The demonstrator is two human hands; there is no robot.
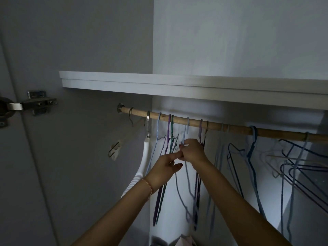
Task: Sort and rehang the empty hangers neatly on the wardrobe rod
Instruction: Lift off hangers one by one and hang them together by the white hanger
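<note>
- Head view: a wooden rod runs from centre left down toward the right edge of the frame, under a white shelf.
- Thin hangers hang along it: a white plastic hanger at the left, then a purple hanger and a green hanger side by side, a pale blue hanger at the centre, and dark blue hangers bunched at the right.
- The right hand, at the centre, has its fingers pinched around the pale blue hanger's neck just below the rod.
- The left hand sits just beside it, lower left, fingers curled on wire between the hands; which hanger cannot be told.
- A metal door hinge shows at the left edge.
</note>
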